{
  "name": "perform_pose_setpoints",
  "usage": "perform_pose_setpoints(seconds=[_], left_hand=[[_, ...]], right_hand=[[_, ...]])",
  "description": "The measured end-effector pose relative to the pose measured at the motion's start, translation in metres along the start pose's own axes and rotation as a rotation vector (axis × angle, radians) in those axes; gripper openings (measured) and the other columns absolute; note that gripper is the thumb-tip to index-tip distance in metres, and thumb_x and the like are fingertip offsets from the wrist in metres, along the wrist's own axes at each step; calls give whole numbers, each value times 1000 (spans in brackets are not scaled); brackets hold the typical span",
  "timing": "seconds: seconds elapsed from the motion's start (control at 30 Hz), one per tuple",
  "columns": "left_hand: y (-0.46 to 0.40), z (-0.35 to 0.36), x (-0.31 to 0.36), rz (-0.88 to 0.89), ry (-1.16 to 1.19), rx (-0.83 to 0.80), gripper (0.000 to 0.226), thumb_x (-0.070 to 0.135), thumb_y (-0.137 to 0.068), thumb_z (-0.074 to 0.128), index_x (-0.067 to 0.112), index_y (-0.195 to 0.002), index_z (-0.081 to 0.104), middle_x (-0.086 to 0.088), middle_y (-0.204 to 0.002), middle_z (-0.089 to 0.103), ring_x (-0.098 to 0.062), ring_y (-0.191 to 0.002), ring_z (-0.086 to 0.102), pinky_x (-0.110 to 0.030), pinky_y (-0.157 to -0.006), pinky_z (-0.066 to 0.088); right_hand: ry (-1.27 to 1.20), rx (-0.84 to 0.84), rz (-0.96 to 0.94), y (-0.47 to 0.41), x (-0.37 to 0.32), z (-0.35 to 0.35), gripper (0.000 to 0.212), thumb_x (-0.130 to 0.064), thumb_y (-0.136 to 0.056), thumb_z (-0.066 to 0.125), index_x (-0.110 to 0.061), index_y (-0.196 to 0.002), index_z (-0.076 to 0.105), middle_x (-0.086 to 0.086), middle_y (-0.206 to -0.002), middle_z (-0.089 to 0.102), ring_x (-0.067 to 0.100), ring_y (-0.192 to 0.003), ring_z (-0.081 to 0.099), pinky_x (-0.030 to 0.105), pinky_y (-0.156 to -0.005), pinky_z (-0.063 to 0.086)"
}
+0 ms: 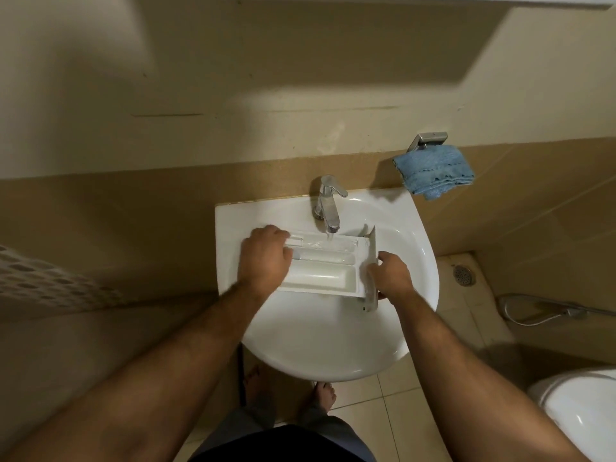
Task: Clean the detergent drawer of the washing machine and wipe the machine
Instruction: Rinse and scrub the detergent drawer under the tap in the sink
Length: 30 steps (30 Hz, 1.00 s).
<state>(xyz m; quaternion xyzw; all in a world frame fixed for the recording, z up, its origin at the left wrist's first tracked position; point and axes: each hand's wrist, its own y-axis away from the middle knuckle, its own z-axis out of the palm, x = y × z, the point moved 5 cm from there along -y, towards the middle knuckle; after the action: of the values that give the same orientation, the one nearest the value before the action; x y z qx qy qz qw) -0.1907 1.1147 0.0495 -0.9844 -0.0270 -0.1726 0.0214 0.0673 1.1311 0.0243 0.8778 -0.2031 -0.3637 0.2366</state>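
we see a white detergent drawer (328,271) in a white sink (333,348), a silver tap (326,203), a light blue cloth (433,173) at upper right, beige wall tiles (133,211), and a white-dotted surface (40,278) at left.

Drawer (328,270) sits across the sink (333,345), right under the tap (326,203) at the back; left hand (265,258) on its left end, right hand (388,276) at its right end; towel (433,173) hangs behind-right, toilet (580,411) front-right
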Motion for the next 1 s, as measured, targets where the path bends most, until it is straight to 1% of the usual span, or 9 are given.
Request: perform_pose_setpoints(seconds=[0.1, 0.13, 0.2, 0.33, 0.47, 0.57, 0.7, 0.87, 1.0], left_hand=[[5, 29, 41, 202, -75, -225, 64, 47, -93, 50, 18, -148, 35, -7, -157, 28, -27, -144, 24, -41, -117, 16], [6, 40, 52, 230, -104, -310, 71, 51, -95, 45, 18, -153, 23, -7, -162, 14, -27, -148, 11, -42, -119, 5], [2, 56, 70, 260, -119, -421, 75, 54, -97, 38, 18, -155, 7, -5, -163, -3, -26, -150, -5, -42, -119, -4], [-8, 75, 85, 315, -114, -496, 76, 55, -98, 33, 17, -155, 2, -2, -163, -9, -24, -150, -10, -42, -121, -3], [-13, 77, 68, 419, -248, -388, 81, 59, -97, 30, 13, -154, -3, -6, -162, -10, -25, -149, -11, -41, -121, -3], [-9, 79, 33, 334, -240, -390, 83, 61, -96, 29, 15, -154, -8, -6, -162, -14, -27, -148, -17, -42, -121, -5], [-5, 84, 15, 196, -205, -441, 86, 64, -95, 28, 14, -154, -9, -9, -160, -21, -29, -147, -21, -42, -120, -6], [-9, 82, 69, 253, -119, -374, 89, 66, -92, 34, 17, -154, -7, -9, -162, -11, -31, -147, -19, -48, -120, -3], [-10, 83, 47, 228, -136, -371, 89, 65, -93, 34, 20, -153, -13, -7, -161, -19, -28, -147, -21, -48, -120, -4]], right_hand=[[87, 4, -25, 2, -3, -3, 38, -15, -92, 49, -11, -129, 56, 6, -100, 61, 29, -84, 65, 39, -55, 60], [118, 8, -30, 3, -4, -3, 39, -16, -93, 50, -11, -132, 54, 7, -106, 62, 31, -89, 64, 41, -58, 61], [174, 21, -60, 5, -7, -1, 41, -19, -95, 51, -11, -135, 52, 10, -118, 62, 32, -95, 64, 44, -64, 61], [192, 61, -111, 9, -13, -4, 33, -20, -92, 50, -14, -123, 60, 8, -104, 68, 30, -81, 68, 45, -64, 61], [206, 119, -115, 11, -13, -19, 32, -22, -88, 50, -17, -117, 63, 4, -92, 69, 29, -76, 67, 44, -70, 61], [257, 179, -126, 13, -11, -33, 32, -20, -87, 49, -20, -116, 63, 1, -86, 65, 27, -76, 65, 38, -69, 58], [333, 231, -130, 13, -8, -41, 29, -18, -85, 49, -17, -110, 63, 1, -82, 61, 27, -77, 59, 27, -65, 43], [378, 244, -182, 19, -19, -40, 25, -17, -87, 49, -15, -108, 62, 4, -88, 62, 25, -77, 54, 27, -67, 42], [388, 233, -191, 19, -17, -50, 28, -18, -85, 50, -18, -109, 63, 3, -86, 64, 26, -78, 57, 28, -66, 44]])
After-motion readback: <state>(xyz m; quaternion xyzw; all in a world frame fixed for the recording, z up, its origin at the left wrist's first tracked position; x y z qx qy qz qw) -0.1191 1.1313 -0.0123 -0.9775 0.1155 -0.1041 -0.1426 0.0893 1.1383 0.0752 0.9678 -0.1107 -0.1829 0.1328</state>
